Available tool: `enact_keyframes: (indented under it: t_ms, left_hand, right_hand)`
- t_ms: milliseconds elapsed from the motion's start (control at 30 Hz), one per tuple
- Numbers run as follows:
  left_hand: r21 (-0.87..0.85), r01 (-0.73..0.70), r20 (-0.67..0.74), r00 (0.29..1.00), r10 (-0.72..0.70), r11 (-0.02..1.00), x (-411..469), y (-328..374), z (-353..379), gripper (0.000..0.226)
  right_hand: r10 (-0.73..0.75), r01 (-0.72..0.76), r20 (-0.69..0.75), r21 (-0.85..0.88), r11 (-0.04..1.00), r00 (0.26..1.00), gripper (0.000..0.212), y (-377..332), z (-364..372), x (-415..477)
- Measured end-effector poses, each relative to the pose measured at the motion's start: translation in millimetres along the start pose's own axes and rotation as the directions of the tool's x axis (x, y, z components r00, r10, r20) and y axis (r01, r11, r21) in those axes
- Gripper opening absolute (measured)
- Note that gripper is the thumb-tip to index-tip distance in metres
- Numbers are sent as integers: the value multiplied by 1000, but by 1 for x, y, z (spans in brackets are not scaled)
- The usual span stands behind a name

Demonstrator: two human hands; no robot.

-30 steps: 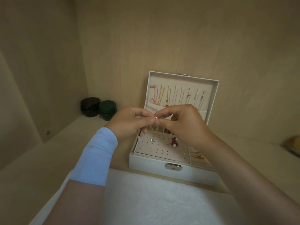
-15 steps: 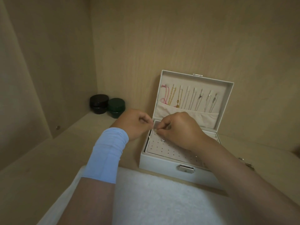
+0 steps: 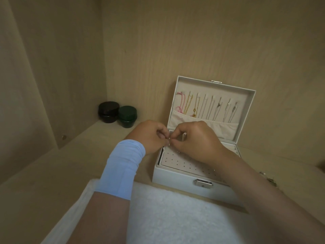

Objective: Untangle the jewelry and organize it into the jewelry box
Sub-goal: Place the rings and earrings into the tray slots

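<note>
Location type: domestic storage compartment, the interior of a cupboard or wardrobe in a home.

Indicators:
- A pale wood-grain laminate back panel [image 3: 175, 41] meets a matching left side panel [image 3: 35, 85] at a square corner above a flat laminate shelf [image 3: 44, 173].
- A small round metal fitting [image 3: 64, 137] sits low in the side panel.
- Personal items occupy the shelf:
  - a round black lidded jar [image 3: 108, 111] in the rear corner, just beside a round dark-green lidded jar [image 3: 127, 116];
  - an open white rectangular jewelry box [image 3: 175, 178] with thin gold and silver chains [image 3: 207, 108] hung in its lid;
  - a white fluffy cloth [image 3: 175, 217] at the front.
</note>
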State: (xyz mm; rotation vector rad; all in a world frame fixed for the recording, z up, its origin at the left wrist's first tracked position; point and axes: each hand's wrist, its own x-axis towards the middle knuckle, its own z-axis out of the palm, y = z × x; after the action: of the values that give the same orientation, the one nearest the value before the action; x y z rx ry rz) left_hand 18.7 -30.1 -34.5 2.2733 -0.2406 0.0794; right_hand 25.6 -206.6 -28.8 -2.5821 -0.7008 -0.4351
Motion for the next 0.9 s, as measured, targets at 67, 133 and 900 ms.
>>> enact_keyframes:
  t_ms: [67,133,900]
  left_hand:
    - [-64,-9,-22,1000,7,998,0,2,1,16]
    - [-151,-29,-51,998,21,988,1,4,2,18]
    - [-94,-115,-124,987,103,989,6,5,13,9]
  right_hand:
    - [113,-104,-34,197,975,993,6,4,-1,2]
    - [214,-179,-48,386,905,976,8,4,-5,4]
    - [286,-266,63,596,758,956,17,12,-11,-2]
